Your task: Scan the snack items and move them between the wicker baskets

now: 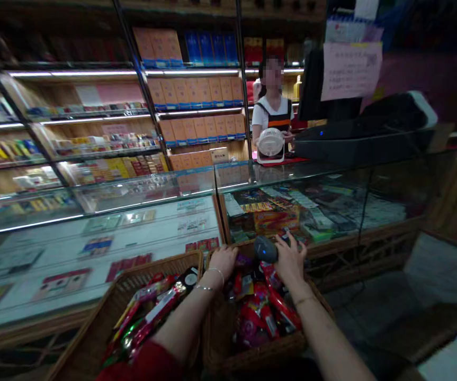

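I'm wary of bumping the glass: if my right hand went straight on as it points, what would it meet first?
Most likely the glass display counter ahead of your right hand, though this single view leaves the gap unclear.

The person's 2 bare forearms are slanting forward from the lower edge of the view, the left forearm [182,325] leaning up toward the right and the right forearm [325,328] leaning up toward the left, so that both are converging in front of the body. The left hand [223,259] is lying back upward, its fingers bending downward, their tips hiding. The right hand [290,260] is also showing its back, its fingers spreading apart and partly bending, its palm hiding underneath. The 2 hands are sitting near each other, at about the same height.
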Available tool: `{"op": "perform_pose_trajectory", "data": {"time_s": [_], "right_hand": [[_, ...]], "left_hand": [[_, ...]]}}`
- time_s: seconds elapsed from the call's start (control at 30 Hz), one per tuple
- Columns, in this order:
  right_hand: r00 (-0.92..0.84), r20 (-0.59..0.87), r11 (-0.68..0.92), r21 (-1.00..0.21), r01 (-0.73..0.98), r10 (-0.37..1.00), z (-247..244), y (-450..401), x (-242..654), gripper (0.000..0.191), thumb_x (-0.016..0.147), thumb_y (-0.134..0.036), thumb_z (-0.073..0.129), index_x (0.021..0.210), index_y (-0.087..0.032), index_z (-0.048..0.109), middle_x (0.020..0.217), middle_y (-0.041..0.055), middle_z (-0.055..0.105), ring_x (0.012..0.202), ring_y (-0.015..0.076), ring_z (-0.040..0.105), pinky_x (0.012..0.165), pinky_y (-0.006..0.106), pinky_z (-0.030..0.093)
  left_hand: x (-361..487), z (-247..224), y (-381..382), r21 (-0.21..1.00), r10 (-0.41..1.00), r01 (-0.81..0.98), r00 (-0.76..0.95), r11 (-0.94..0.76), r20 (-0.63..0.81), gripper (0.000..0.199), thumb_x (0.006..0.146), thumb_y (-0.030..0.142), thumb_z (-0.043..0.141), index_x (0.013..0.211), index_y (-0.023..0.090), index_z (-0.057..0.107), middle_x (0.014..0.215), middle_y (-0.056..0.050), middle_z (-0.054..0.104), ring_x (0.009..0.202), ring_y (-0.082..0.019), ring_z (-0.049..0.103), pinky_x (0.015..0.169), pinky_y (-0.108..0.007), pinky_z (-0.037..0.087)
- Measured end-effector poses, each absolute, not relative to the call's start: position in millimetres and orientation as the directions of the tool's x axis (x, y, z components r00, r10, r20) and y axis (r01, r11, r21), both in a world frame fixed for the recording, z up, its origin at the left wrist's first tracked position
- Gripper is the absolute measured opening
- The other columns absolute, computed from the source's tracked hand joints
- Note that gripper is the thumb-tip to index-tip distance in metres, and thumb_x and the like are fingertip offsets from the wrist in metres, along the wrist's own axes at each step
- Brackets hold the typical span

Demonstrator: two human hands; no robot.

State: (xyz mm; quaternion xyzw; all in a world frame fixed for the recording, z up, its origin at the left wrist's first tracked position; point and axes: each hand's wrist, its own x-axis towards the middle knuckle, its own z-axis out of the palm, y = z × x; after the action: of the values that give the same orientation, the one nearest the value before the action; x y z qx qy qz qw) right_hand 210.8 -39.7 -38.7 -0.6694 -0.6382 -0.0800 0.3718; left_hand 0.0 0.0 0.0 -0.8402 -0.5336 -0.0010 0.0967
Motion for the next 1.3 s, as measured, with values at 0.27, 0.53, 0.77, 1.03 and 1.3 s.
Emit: {"op": "perform_pose_trajectory", "data": {"time_s": [0.27,0.53,0.77,1.03,1.3], "right_hand": [[0.050,0.700,0.243,-0.313,0.918,0.713,-36.5,-45.5,198.1,0.022,0.071,-0.014,0.059,0.089,-0.024,0.068,0.131,0.0019,0.066,0.137,0.0307,0.038,0.107,0.055,0.019],[-0.080,0.725,0.350,-0.230,0.908,0.684,-35.4,-51.3,187.6,0.027,0.070,-0.008,0.053,0.085,-0.023,0.068,0.133,0.0022,0.064,0.141,0.0294,0.036,0.110,0.055,0.020],[-0.142,0.700,0.401,-0.220,0.889,0.699,-32.1,-53.4,185.7,0.025,0.068,-0.009,0.053,0.083,-0.022,0.068,0.132,0.0032,0.065,0.141,0.0303,0.036,0.109,0.055,0.022],[-0.146,0.694,0.425,-0.250,0.870,0.706,-30.5,-56.3,182.2,0.027,0.068,-0.007,0.050,0.082,-0.022,0.068,0.132,0.0037,0.065,0.141,0.0295,0.036,0.110,0.055,0.021],[-0.162,0.702,0.458,-0.256,0.851,0.693,-30.5,-56.7,182.4,0.027,0.067,-0.007,0.052,0.082,-0.022,0.069,0.130,0.0053,0.066,0.140,0.0303,0.036,0.111,0.055,0.018]], "left_hand": [[-39.6,15.1,-26.1,-0.125,0.831,0.942,0.334,-0.312,0.445,0.034,0.083,0.040,0.068,0.116,0.032,0.067,0.156,-0.003,0.042,0.149,-0.039,0.021,0.113,-0.074,0.022],[-54.2,-5.0,-32.2,0.025,0.808,0.970,0.186,-0.241,0.559,0.036,0.080,0.040,0.071,0.116,0.038,0.070,0.158,-0.002,0.038,0.149,-0.045,0.013,0.108,-0.082,0.015],[-60.1,-16.0,-29.0,0.099,0.811,0.966,0.141,-0.237,0.568,0.035,0.082,0.039,0.070,0.117,0.040,0.069,0.157,-0.001,0.040,0.149,-0.043,0.014,0.110,-0.079,0.014],[-58.0,-25.4,-24.4,0.127,0.802,0.960,0.130,-0.248,0.583,0.035,0.081,0.041,0.070,0.117,0.043,0.069,0.156,0.002,0.041,0.149,-0.042,0.015,0.111,-0.078,0.010],[-57.5,-24.6,-25.8,0.155,0.815,0.960,0.106,-0.234,0.569,0.034,0.082,0.040,0.069,0.116,0.042,0.069,0.155,0.002,0.042,0.149,-0.043,0.015,0.111,-0.078,0.013]]}}
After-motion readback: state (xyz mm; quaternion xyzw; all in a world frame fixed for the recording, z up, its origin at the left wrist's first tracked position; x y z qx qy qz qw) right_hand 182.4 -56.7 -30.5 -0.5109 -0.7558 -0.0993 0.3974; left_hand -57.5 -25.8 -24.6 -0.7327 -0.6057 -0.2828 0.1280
